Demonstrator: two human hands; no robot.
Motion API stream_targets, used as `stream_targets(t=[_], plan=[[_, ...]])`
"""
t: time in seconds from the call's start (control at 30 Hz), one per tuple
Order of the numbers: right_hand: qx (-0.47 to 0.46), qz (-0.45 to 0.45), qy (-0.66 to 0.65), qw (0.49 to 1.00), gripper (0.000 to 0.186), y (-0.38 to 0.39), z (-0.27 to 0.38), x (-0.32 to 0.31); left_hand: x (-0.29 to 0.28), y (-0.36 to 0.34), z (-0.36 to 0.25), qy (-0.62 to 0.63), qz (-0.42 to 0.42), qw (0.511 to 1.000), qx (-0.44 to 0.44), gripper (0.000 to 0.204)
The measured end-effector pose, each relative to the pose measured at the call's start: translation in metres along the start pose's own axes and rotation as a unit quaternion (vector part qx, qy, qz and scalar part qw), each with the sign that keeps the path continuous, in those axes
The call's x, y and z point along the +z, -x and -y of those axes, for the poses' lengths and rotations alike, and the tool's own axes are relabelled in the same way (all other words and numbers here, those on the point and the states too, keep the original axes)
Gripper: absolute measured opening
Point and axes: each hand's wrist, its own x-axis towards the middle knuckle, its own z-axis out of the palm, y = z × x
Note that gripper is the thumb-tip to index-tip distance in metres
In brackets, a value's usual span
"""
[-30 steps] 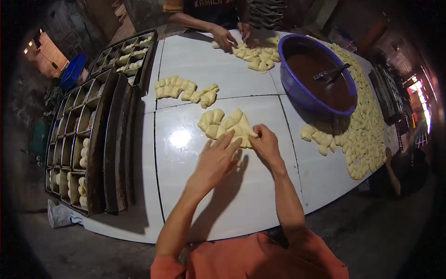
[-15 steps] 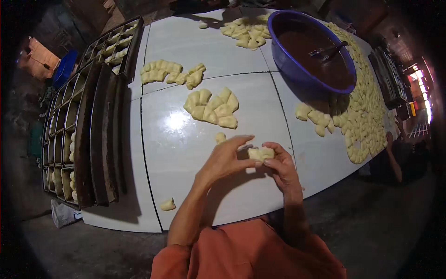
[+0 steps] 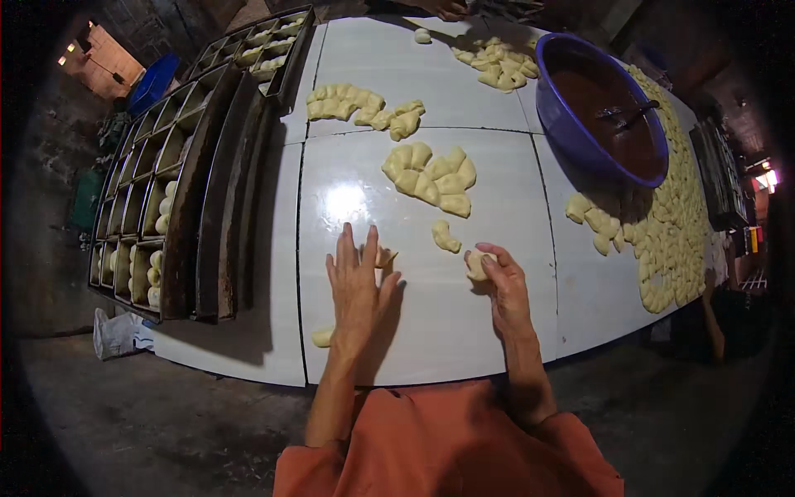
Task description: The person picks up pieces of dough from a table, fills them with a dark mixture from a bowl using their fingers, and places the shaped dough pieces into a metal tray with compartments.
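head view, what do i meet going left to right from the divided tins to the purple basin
divided tins → left hand → small curled dough piece → right hand, holding another piece of dough → purple basin

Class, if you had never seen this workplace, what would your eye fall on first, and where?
Probably the big purple basin of brown mixture at the upper right of the white table, beside a dense spread of pale dough pieces along the right side. Next, the dark compartmented trays at the left, partly filled with dough balls. In the lower middle, the right hand pinches a small dough lump, while the left hand is spread open.
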Motion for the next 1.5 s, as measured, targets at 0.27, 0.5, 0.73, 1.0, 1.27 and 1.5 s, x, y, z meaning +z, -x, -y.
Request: stream_targets(t=[0.27, 0.5, 0.73, 1.0, 1.27, 1.5], plan=[[-0.041, 0.104, -0.041, 0.993, 0.035, 0.009, 0.0, 0.025, 0.04, 0.004, -0.055, 0.662, 0.255, 0.644, -0.286, 0.036], [0.011, 0.08, 0.027, 0.996, 0.022, 0.01, 0.01, -0.003, 0.055, 0.013, -0.051, 0.649, 0.201, 0.677, -0.284, 0.031], [-0.029, 0.022, -0.036, 0.999, 0.018, -0.001, 0.024, -0.015, 0.053, 0.002, -0.088, 0.567, 0.111, 0.791, -0.202, 0.048], [-0.015, 0.06, -0.272, 0.96, 0.016, 0.003, 0.07, -0.009, 0.103, -0.024, -0.15, 0.683, -0.028, 0.729, 0.021, 0.065], [-0.045, 0.078, -0.262, 0.961, 0.022, -0.051, 0.11, -0.071, 0.103, -0.056, -0.196, 0.773, 0.157, 0.605, -0.106, 0.098], [-0.219, -0.132, 0.24, 0.937, 0.022, -0.155, 0.226, -0.174, 0.078, -0.064, -0.14, 0.619, 0.279, 0.719, -0.147, 0.062]])
